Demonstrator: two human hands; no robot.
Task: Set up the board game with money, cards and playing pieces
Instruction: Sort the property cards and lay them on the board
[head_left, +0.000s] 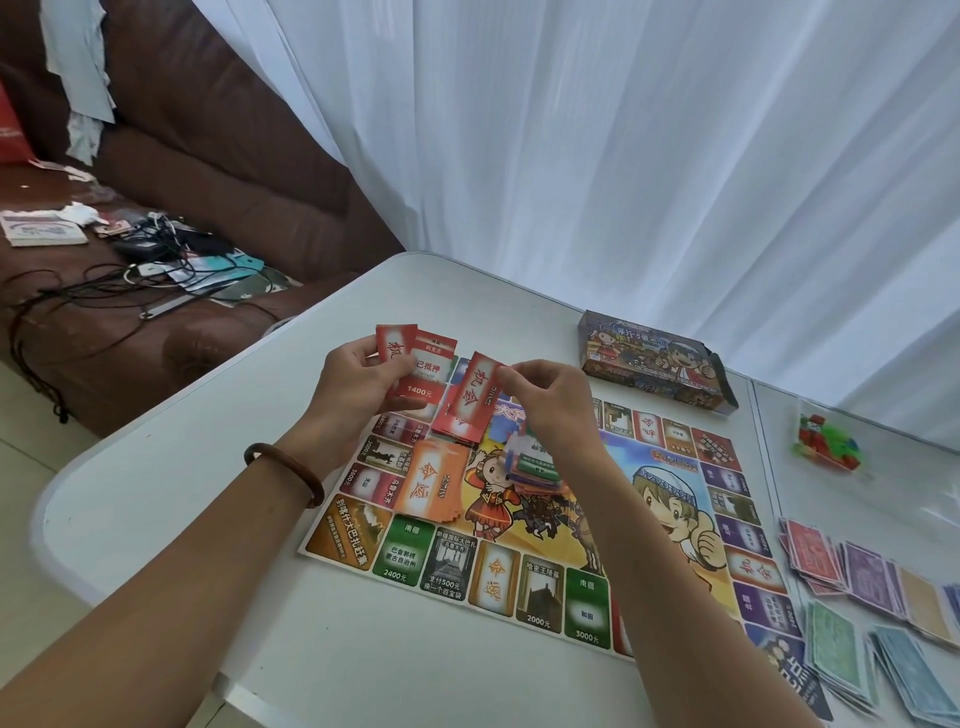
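Over the far left part of the colourful printed game board (543, 597), both hands are working above the cards. The left hand (358, 387) is curling round a small fan of red-and-white cards (423, 364), with its thumb lying across their faces. The right hand (548, 402) is pinching a single red card with white characters (475, 389) by its upper right corner, between thumb and fingertips, with the other fingers loosely bent.

Now the relation that counts: the low red pile (457, 428) is lying on the board directly beneath that single card, between the two hands. The held card's long axis is running away from the person, its far end leaning a little to the right. The pile is mostly hidden under it, so how squarely the two are lining up cannot be told. The right hand is nearer and already has the card, so a short drop onto the pile looks like the next move.

Nothing is standing between card and pile. An orange pile of cards (434, 483) is sitting just on the person's side of the red one. A mixed-colour stack (535, 470) is lying under the right wrist, close enough to get brushed. Well apart on the white table (208, 467) are the illustrated game box (654, 364) beyond the board, a clear bag of red and green plastic pieces (826, 444), and paper money (857, 571) spread to the right.
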